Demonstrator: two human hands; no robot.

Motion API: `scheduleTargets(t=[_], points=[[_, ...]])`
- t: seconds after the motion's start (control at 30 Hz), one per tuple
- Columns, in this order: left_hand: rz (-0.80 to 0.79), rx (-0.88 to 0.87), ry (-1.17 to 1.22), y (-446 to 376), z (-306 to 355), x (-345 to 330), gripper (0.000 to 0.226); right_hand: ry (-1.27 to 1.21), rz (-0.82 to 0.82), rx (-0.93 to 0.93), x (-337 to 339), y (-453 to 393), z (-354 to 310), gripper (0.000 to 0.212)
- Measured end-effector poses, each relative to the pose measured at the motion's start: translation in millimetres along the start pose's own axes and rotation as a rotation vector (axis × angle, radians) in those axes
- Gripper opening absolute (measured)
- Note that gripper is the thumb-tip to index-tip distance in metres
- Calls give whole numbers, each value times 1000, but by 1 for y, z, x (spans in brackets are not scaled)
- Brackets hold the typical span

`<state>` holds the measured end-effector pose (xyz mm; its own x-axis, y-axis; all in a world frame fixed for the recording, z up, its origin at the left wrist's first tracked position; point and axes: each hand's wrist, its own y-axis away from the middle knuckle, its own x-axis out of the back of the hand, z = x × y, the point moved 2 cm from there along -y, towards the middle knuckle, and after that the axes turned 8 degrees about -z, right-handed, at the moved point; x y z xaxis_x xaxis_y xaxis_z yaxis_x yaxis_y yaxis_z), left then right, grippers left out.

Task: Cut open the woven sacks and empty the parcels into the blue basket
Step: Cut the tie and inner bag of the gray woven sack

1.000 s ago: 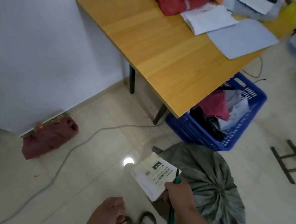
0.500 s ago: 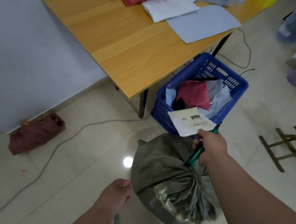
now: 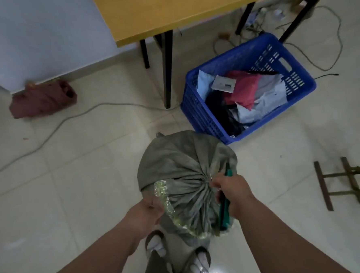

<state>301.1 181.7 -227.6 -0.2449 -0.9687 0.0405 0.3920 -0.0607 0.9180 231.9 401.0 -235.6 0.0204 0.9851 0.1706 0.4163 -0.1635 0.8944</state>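
Label dropped; hands (image 3: 231, 193) on sack (image 3: 176, 164)

floor (image 3: 83, 184): pale tiles | wall (image 3: 31, 35): white | table (image 3: 167, 8): yellow wood, black legs

Pale glossy tiled floor (image 3: 76, 185) carries everything. Landmark: blue slotted plastic basket (image 3: 196, 105), standing on the tiles. Grey-green woven sack (image 3: 176, 157), gathered at its neck, sits just in front of basket's near corner. Yellow wooden table (image 3: 167, 8) on black legs stands behind-left of basket. Dark red cloth bundle (image 3: 42, 98) far left, against wall. Grey cable (image 3: 58, 127) runs left. Wooden slatted frame (image 3: 346, 181) right.
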Motion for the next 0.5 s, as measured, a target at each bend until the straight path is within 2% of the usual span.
scheduleTargets(t=[0.27, 0.3, 0.4, 0.43, 0.5], points=[[60, 57, 123, -55, -33, -2, 22, 252, 40, 29, -12, -79, 54, 10], [59, 69, 144, -63, -38, -5, 22, 296, 35, 14, -14, -92, 60, 19], [66, 101, 191, -87, -50, -22, 21, 482, 19, 9, -15, -137, 75, 65], [76, 114, 212, -96, -53, -29, 19, 548, 19, 14, -16, -146, 74, 74], [98, 134, 254, -113, -56, -48, 11, 632, -12, 50, -13, -170, 75, 79]])
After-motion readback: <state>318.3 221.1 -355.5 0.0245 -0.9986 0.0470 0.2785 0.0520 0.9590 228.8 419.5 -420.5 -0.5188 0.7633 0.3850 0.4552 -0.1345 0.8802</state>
